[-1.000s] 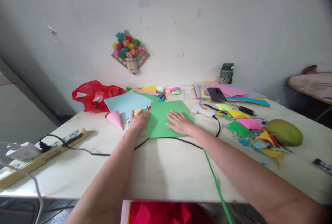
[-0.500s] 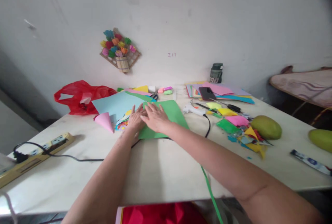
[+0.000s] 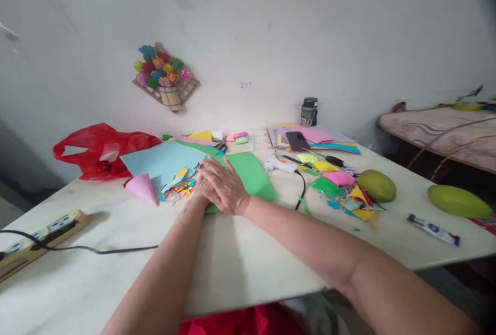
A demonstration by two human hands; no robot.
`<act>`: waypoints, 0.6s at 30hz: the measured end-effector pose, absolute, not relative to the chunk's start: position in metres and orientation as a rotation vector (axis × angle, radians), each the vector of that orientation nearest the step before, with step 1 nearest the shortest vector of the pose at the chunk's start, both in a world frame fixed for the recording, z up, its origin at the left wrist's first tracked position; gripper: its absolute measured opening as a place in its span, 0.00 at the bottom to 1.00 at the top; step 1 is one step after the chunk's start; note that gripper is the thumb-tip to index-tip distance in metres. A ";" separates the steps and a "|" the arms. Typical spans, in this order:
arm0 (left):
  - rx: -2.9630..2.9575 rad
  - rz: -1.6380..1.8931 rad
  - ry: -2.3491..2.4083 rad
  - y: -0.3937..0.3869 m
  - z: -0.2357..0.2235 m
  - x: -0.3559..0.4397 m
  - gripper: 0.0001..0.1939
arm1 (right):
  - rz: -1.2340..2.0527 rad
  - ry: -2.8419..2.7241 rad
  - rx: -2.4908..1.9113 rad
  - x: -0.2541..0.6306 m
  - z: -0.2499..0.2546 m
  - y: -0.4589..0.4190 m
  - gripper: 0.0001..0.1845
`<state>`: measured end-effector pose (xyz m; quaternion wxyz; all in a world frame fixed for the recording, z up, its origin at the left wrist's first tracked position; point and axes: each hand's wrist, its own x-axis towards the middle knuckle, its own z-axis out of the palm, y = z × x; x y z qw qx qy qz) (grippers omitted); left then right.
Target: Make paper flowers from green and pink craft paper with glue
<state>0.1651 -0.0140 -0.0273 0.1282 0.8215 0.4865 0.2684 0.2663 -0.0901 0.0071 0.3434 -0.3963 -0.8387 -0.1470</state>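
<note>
Green paper sheet: thin, light, floppy, best pinched at an edge; pressed flat under open right hand overlapping left hand.

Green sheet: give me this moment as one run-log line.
right hand: flat on green sheet, over left hand | left hand: at sheet's left edge | pink cone: left | glue gun: right, untouched
</note>
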 end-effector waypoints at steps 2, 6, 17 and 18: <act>2.556 0.610 1.396 -0.008 -0.023 0.160 0.24 | -0.437 -2.276 -0.927 0.293 0.007 -0.098 0.28; 2.806 0.313 1.454 -0.006 -0.018 0.159 0.24 | -0.509 -2.349 -0.894 0.336 0.010 -0.101 0.28; 2.885 0.268 1.526 -0.004 -0.025 0.157 0.26 | -0.218 -2.249 -1.554 0.356 0.011 -0.058 0.25; 2.894 0.277 1.514 -0.003 -0.026 0.157 0.25 | -0.142 -2.326 -1.573 0.355 0.006 -0.060 0.27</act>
